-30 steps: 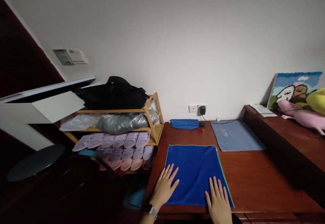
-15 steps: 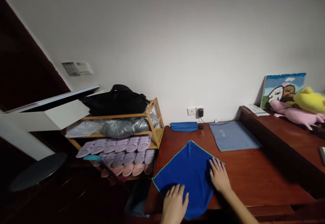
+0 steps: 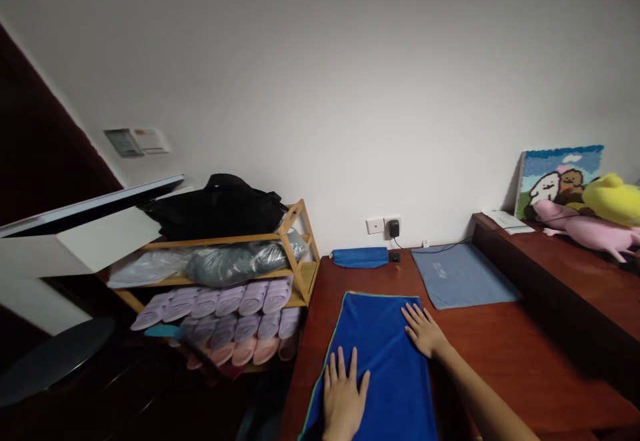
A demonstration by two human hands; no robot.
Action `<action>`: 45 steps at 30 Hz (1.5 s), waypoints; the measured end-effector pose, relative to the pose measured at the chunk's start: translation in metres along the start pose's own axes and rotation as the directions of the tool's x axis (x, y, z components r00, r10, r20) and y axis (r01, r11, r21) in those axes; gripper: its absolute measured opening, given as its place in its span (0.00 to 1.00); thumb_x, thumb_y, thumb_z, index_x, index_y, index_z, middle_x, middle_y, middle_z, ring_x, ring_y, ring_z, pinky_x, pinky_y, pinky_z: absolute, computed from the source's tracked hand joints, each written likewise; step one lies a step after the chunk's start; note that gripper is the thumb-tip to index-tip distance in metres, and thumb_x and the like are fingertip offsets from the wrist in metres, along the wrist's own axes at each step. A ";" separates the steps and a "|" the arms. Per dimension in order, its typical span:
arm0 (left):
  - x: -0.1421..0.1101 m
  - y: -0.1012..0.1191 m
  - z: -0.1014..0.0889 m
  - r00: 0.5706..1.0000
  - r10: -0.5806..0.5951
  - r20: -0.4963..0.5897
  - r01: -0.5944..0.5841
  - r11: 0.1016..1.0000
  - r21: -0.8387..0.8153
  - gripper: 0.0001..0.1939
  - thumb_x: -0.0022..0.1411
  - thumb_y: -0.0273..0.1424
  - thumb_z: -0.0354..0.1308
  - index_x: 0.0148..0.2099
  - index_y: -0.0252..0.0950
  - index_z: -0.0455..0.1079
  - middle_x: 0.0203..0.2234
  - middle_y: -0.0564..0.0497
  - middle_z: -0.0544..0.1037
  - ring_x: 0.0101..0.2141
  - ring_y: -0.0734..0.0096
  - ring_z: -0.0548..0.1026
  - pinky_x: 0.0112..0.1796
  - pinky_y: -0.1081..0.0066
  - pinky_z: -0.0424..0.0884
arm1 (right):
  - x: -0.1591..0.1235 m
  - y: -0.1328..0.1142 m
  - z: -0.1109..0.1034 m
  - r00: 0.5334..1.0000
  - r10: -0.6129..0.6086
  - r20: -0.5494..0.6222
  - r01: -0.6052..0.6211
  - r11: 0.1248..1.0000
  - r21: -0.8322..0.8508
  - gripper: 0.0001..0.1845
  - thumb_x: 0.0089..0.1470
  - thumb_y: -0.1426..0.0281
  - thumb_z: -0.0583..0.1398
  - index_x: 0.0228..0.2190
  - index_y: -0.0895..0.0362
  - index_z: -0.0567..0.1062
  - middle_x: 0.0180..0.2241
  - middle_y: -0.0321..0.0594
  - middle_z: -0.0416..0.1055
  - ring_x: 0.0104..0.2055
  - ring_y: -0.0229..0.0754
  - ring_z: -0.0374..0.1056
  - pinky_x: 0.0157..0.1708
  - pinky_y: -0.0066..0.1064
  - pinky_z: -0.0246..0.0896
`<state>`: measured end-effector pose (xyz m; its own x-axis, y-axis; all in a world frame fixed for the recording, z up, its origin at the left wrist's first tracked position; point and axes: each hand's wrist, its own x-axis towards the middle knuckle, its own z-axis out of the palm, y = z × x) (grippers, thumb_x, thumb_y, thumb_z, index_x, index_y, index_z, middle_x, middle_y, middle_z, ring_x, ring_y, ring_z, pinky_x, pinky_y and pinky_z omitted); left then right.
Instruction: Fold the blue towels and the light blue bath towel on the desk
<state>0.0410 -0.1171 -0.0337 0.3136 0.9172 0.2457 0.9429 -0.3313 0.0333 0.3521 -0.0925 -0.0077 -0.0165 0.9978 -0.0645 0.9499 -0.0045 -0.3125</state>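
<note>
A blue cloth (image 3: 383, 354) with a green-stitched edge lies spread on the reddish-brown wooden table (image 3: 485, 348). Its near end runs out of the bottom of the picture. Flat on the cloth's left part rests my left hand (image 3: 345, 394), fingers spread. My right hand (image 3: 421, 329) also lies open, its palm and fingers on the far right corner. Light creases cross the fabric between the two hands.
By the wall are a blue pouch (image 3: 360, 258), a charger (image 3: 394, 228) with a cable and a grey-blue cloth (image 3: 460, 278). A shoe rack (image 3: 300, 274) stands left. Plush toys (image 3: 585, 224) and a dog picture (image 3: 560, 174) sit on the raised ledge at right.
The blue cloth turned to a diamond half a second ago, then turned further and now reaches past the lower picture edge. My right hand moved up to its far right corner; both hands stay on it.
</note>
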 end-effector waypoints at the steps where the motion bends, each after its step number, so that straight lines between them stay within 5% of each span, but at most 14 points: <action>1: -0.007 0.003 0.001 1.000 -0.007 -0.005 0.007 1.000 0.016 0.31 0.70 0.49 0.49 0.69 0.42 0.64 0.65 0.38 0.68 0.63 0.38 0.66 0.61 0.41 0.62 | 0.008 0.002 -0.004 1.000 -0.008 0.026 0.008 1.000 0.001 0.34 0.67 0.56 0.41 0.70 0.49 0.52 0.74 0.36 0.42 0.75 0.45 0.33 0.72 0.46 0.27; 5: -0.001 0.006 -0.007 0.995 0.083 -0.058 -0.083 0.997 0.000 0.27 0.73 0.47 0.46 0.67 0.44 0.67 0.64 0.45 0.71 0.63 0.47 0.67 0.64 0.45 0.59 | 0.025 0.001 0.001 0.986 0.163 -0.022 -0.163 0.987 0.015 0.33 0.68 0.59 0.38 0.71 0.50 0.51 0.74 0.34 0.38 0.76 0.44 0.31 0.72 0.44 0.29; 10: 0.070 0.021 -0.022 0.968 0.251 -0.004 -0.250 0.960 -0.130 0.28 0.76 0.46 0.41 0.72 0.46 0.58 0.69 0.49 0.62 0.68 0.57 0.60 0.66 0.51 0.56 | 0.025 -0.005 0.019 0.967 0.243 -0.080 -0.245 0.969 -0.023 0.37 0.68 0.53 0.37 0.71 0.57 0.46 0.74 0.36 0.37 0.76 0.46 0.30 0.72 0.42 0.24; 15: 0.128 0.046 -0.008 0.937 0.332 0.109 -0.300 0.925 -0.235 0.29 0.75 0.49 0.43 0.73 0.51 0.54 0.72 0.50 0.55 0.70 0.57 0.53 0.68 0.50 0.52 | 0.032 -0.007 0.016 0.957 0.286 -0.046 -0.289 0.955 -0.066 0.36 0.67 0.59 0.38 0.71 0.60 0.44 0.74 0.37 0.35 0.76 0.46 0.31 0.72 0.42 0.25; 23: 0.147 0.042 0.017 0.959 0.263 0.104 -0.236 0.946 -0.222 0.30 0.75 0.50 0.40 0.74 0.50 0.52 0.72 0.48 0.54 0.71 0.54 0.51 0.68 0.46 0.50 | 0.057 -0.004 0.008 0.978 0.199 -0.066 -0.204 0.976 -0.081 0.37 0.66 0.60 0.40 0.71 0.60 0.46 0.74 0.38 0.37 0.76 0.45 0.31 0.72 0.43 0.24; 31: 0.175 0.101 0.029 0.891 0.452 0.048 -0.414 0.850 -0.324 0.28 0.77 0.47 0.34 0.73 0.52 0.52 0.72 0.52 0.56 0.71 0.63 0.52 0.69 0.53 0.49 | 0.064 0.009 0.020 0.976 0.205 -0.080 -0.211 0.975 -0.075 0.36 0.67 0.59 0.37 0.71 0.61 0.46 0.74 0.37 0.39 0.75 0.44 0.33 0.72 0.43 0.26; 35: 0.195 0.071 0.027 0.873 0.479 0.091 -0.428 0.842 -0.328 0.30 0.75 0.52 0.37 0.73 0.53 0.53 0.73 0.52 0.54 0.71 0.62 0.51 0.68 0.53 0.48 | 0.066 0.010 0.024 0.966 0.237 -0.102 -0.246 0.966 -0.082 0.37 0.67 0.59 0.37 0.71 0.62 0.46 0.74 0.39 0.39 0.75 0.44 0.34 0.72 0.43 0.29; 41: 0.209 -0.022 0.023 0.954 0.228 0.194 -0.194 0.964 -0.180 0.32 0.75 0.52 0.37 0.74 0.47 0.51 0.73 0.48 0.52 0.71 0.60 0.49 0.69 0.53 0.47 | 0.068 0.008 0.023 0.961 0.259 -0.093 -0.268 0.958 -0.099 0.36 0.67 0.59 0.36 0.71 0.60 0.45 0.74 0.36 0.37 0.75 0.42 0.34 0.72 0.42 0.27; 45: 0.209 -0.042 0.030 0.970 0.180 0.166 -0.155 0.976 -0.150 0.32 0.75 0.51 0.36 0.74 0.48 0.50 0.73 0.51 0.52 0.72 0.61 0.48 0.68 0.54 0.48 | 0.071 0.005 0.019 0.960 0.267 -0.083 -0.276 0.952 -0.134 0.36 0.67 0.60 0.37 0.71 0.59 0.45 0.74 0.35 0.37 0.75 0.43 0.33 0.72 0.43 0.26</action>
<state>0.0707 0.0949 -0.0132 0.4922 0.8665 0.0835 0.8551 -0.4992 0.1399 0.3495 -0.0230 -0.0316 0.2635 0.9624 -0.0664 0.9505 -0.2708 -0.1526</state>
